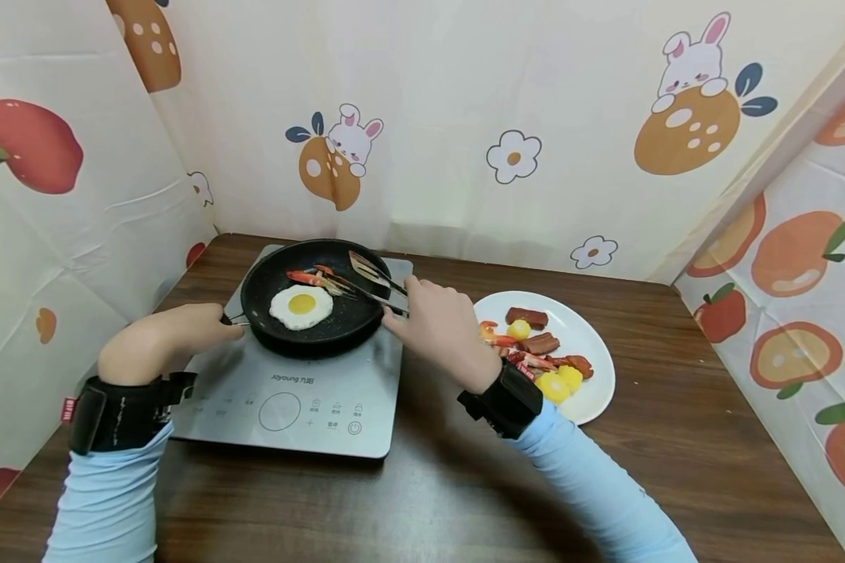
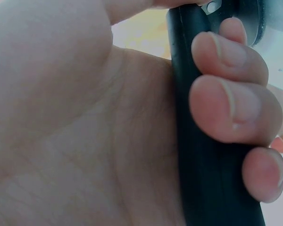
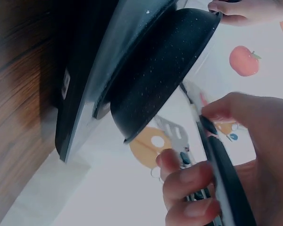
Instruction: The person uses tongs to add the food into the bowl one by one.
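My left hand (image 1: 193, 332) grips the black handle (image 2: 217, 188) of a frying pan (image 1: 352, 332), its fingers curled round the handle in the left wrist view. A fried egg (image 1: 301, 307) with a whole yolk lies in the pan. Behind it lies an orange-red piece of food (image 1: 307, 278), perhaps shrimp. From the right, my right hand (image 1: 440, 328) holds metal tongs (image 1: 370, 270) with a slotted end, reaching over the pan's rim. One tong end is close to the orange-red piece; whether it touches is unclear.
The pan sits on a silver induction cooker (image 1: 232, 422) on a brown wooden table (image 1: 676, 422). To the right, partly behind my right wrist, a white plate (image 1: 598, 375) holds sausage pieces (image 1: 539, 344), yellow balls (image 1: 552, 387) and shrimp-like pieces. Printed curtains (image 1: 451, 94) enclose the back and sides.
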Demonstrator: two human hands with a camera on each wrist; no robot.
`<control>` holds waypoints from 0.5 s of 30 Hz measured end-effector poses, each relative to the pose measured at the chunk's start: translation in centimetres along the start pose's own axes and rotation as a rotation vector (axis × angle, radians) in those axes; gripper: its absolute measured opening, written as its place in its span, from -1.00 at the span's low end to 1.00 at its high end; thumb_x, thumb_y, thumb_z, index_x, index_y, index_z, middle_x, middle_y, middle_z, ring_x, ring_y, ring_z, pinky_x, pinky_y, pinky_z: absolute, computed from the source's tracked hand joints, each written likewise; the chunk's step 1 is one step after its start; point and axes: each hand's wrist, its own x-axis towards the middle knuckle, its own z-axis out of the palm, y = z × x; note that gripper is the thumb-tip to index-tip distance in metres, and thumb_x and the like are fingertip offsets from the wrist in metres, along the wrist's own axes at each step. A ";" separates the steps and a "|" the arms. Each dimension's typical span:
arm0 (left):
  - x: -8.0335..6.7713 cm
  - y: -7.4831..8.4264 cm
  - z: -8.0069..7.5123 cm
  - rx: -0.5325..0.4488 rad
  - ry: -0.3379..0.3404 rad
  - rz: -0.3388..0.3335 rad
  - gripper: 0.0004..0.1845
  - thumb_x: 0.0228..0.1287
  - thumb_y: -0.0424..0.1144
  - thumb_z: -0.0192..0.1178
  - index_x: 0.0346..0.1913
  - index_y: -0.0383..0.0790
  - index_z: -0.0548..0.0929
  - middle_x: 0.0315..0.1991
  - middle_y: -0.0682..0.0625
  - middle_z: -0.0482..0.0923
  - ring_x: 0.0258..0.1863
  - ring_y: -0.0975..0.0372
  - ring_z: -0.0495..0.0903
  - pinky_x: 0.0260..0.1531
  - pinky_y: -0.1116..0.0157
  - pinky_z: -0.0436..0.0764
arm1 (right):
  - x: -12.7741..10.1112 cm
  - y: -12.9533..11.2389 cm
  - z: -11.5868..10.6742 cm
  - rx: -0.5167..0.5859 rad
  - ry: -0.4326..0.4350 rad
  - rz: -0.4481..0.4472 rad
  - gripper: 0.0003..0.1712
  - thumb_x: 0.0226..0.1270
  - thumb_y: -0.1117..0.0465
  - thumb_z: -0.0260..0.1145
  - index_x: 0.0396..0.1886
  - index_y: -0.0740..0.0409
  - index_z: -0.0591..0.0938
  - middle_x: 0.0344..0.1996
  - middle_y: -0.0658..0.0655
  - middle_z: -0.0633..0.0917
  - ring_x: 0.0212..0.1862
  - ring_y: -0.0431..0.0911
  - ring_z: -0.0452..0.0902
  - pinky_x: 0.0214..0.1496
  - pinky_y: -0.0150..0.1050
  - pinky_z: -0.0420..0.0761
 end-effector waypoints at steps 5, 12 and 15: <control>0.1 0.0 -0.1 0.002 -0.015 -0.016 -0.24 0.48 -0.04 -0.09 0.27 -0.83 0.24 0.23 -0.68 0.36 0.18 -0.40 0.47 0.16 -0.25 0.53 | -1.1 1.5 -0.5 0.023 0.020 0.020 -0.55 0.38 -0.15 0.24 0.04 0.06 0.61 -0.39 0.04 0.70 -0.49 0.00 0.53 -0.58 -0.22 0.36; 0.1 0.1 0.0 -0.011 -0.032 -0.020 -0.21 0.50 -0.02 -0.08 0.30 -0.84 0.18 0.28 -0.70 0.29 0.22 -0.44 0.41 0.20 -0.27 0.50 | -2.8 3.6 -1.0 0.076 0.048 0.026 -0.60 0.30 -0.04 0.31 0.03 0.05 0.63 -0.41 0.03 0.65 -0.55 -0.06 0.44 -0.61 -0.28 0.29; 0.0 0.2 0.0 -0.032 -0.043 -0.026 -0.21 0.50 -0.03 -0.08 0.31 -0.83 0.16 0.29 -0.70 0.26 0.23 -0.44 0.40 0.20 -0.27 0.50 | -3.4 4.3 -1.4 0.081 0.049 0.056 -0.59 0.28 -0.02 0.32 0.02 0.12 0.62 -0.37 0.04 0.62 -0.57 -0.09 0.41 -0.64 -0.31 0.26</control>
